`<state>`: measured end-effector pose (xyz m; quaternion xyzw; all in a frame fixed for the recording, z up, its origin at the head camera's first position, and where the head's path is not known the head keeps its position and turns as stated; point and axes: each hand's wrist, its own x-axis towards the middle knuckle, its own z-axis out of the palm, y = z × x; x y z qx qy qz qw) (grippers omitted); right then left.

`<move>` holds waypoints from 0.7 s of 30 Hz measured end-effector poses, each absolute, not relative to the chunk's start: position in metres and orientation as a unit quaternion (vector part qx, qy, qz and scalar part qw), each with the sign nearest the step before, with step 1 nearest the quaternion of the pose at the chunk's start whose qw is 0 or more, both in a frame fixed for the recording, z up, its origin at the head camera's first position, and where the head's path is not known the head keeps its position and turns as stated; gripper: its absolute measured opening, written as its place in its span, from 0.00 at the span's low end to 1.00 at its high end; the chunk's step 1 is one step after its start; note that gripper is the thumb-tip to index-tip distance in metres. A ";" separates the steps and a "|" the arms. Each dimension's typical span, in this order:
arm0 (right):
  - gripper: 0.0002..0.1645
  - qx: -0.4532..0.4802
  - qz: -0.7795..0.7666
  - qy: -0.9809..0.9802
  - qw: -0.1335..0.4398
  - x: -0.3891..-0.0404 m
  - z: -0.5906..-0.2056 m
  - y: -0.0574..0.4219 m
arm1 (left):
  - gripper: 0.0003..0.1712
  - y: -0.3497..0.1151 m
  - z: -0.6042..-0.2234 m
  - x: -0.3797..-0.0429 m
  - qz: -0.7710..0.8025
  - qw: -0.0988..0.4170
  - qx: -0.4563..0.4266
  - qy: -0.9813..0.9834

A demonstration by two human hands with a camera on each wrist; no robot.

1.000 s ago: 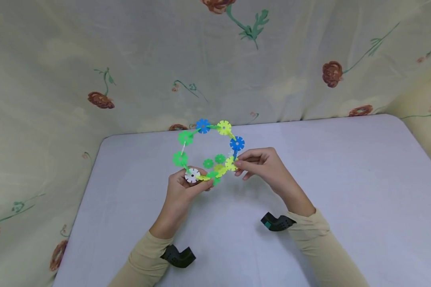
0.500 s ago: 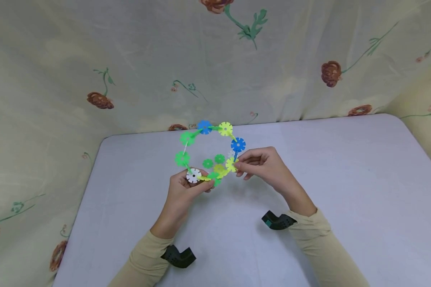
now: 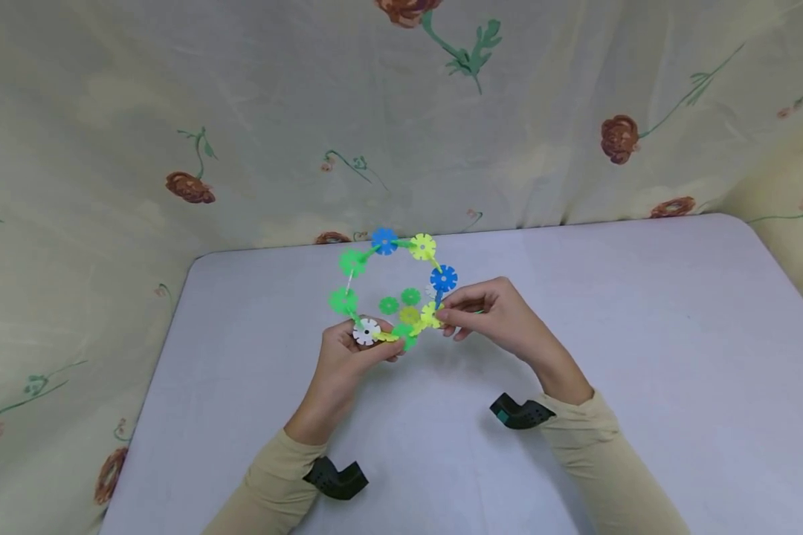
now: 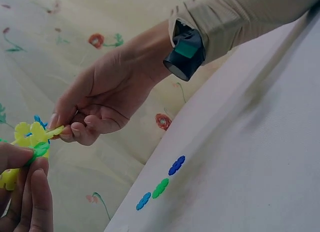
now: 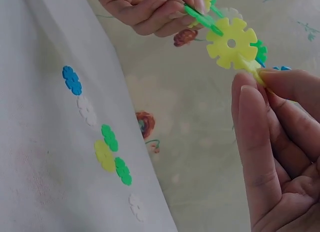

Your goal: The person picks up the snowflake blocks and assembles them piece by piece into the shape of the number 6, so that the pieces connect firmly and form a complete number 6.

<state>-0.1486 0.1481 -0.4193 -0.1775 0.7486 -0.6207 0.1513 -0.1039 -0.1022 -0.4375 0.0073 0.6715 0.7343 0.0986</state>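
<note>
A ring of interlocking snowflake discs (image 3: 352,262) in green, blue, yellow and white is held up over the table by both hands. My left hand (image 3: 348,357) grips its lower left, thumb on a green disc (image 4: 40,151) beside a white disc (image 3: 366,331). With thumb and fingers, my right hand (image 3: 495,316) pinches a yellow disc (image 3: 431,315) at the lower right, just below a blue one (image 3: 444,279). In the right wrist view, that pinched disc stands edge-on, slotted into a flat-facing yellow disc (image 5: 222,51). Fingers hide part of the ring's lower side.
Several loose discs lie on the pale table (image 3: 642,334) behind the ring, among them a green disc (image 3: 389,305), a yellow disc (image 5: 104,156), a white disc (image 5: 86,110) and a blue disc (image 5: 72,80). A flowered curtain (image 3: 508,148) hangs along the table's far edge.
The ring has shifted slightly down and to the right, my left hand moving with it. Both hands keep their hold on the discs.
</note>
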 end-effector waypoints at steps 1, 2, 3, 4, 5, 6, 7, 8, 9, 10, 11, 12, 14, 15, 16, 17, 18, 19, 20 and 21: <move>0.09 -0.178 -0.620 0.749 0.154 -0.149 -0.419 0.149 | 0.13 -0.102 -0.438 -0.104 0.734 0.100 0.008 0.671; 0.09 -0.178 -0.619 0.748 0.157 -0.149 -0.419 0.150 | 0.13 -0.101 -0.439 -0.104 0.735 0.101 0.008 0.671; 0.09 -0.178 -0.618 0.749 0.160 -0.150 -0.420 0.151 | 0.14 -0.100 -0.440 -0.103 0.735 0.101 0.010 0.670; 0.10 -0.178 -0.616 0.750 0.163 -0.150 -0.421 0.152 | 0.14 -0.100 -0.441 -0.103 0.736 0.101 0.013 0.670; 0.10 -0.177 -0.619 0.747 0.167 -0.151 -0.422 0.153 | 0.15 -0.099 -0.441 -0.103 0.737 0.100 0.017 0.668; 0.12 -0.175 -0.626 0.741 0.170 -0.151 -0.423 0.154 | 0.15 -0.098 -0.441 -0.102 0.739 0.100 0.021 0.666; 0.14 -0.172 -0.632 0.736 0.169 -0.151 -0.424 0.155 | 0.16 -0.097 -0.441 -0.102 0.741 0.100 0.025 0.663; 0.15 -0.171 -0.640 0.731 0.166 -0.152 -0.425 0.155 | 0.16 -0.096 -0.441 -0.101 0.742 0.100 0.030 0.662; 0.18 -0.170 -0.648 0.724 0.162 -0.152 -0.426 0.155 | 0.15 -0.095 -0.440 -0.101 0.744 0.101 0.033 0.660; 0.19 -0.170 -0.659 0.716 0.156 -0.152 -0.427 0.155 | 0.15 -0.094 -0.440 -0.100 0.745 0.102 0.035 0.659; 0.20 -0.170 -0.671 0.706 0.150 -0.152 -0.427 0.154 | 0.15 -0.094 -0.440 -0.100 0.744 0.104 0.036 0.659; 0.20 -0.172 -0.678 0.700 0.142 -0.152 -0.428 0.154 | 0.15 -0.093 -0.439 -0.100 0.741 0.106 0.037 0.662; 0.18 -0.176 -0.684 0.696 0.128 -0.152 -0.428 0.152 | 0.19 -0.094 -0.438 -0.100 0.729 0.112 0.037 0.674; 0.17 -0.175 -0.687 0.694 0.124 -0.152 -0.427 0.152 | 0.23 -0.094 -0.438 -0.100 0.723 0.117 0.036 0.680; 0.15 -0.175 -0.686 0.696 0.121 -0.152 -0.427 0.152 | 0.27 -0.096 -0.437 -0.100 0.716 0.121 0.034 0.687; 0.15 -0.173 -0.684 0.698 0.120 -0.153 -0.427 0.153 | 0.31 -0.097 -0.436 -0.101 0.709 0.123 0.032 0.693; 0.15 -0.172 -0.680 0.702 0.121 -0.153 -0.426 0.154 | 0.33 -0.099 -0.435 -0.101 0.707 0.123 0.030 0.696; 0.16 -0.170 -0.675 0.707 0.123 -0.154 -0.426 0.155 | 0.34 -0.101 -0.435 -0.102 0.706 0.121 0.027 0.697; 0.16 -0.169 -0.669 0.713 0.126 -0.155 -0.426 0.157 | 0.32 -0.104 -0.434 -0.103 0.712 0.119 0.023 0.692; 0.16 -0.168 -0.662 0.719 0.131 -0.156 -0.426 0.159 | 0.30 -0.106 -0.434 -0.104 0.718 0.111 0.017 0.687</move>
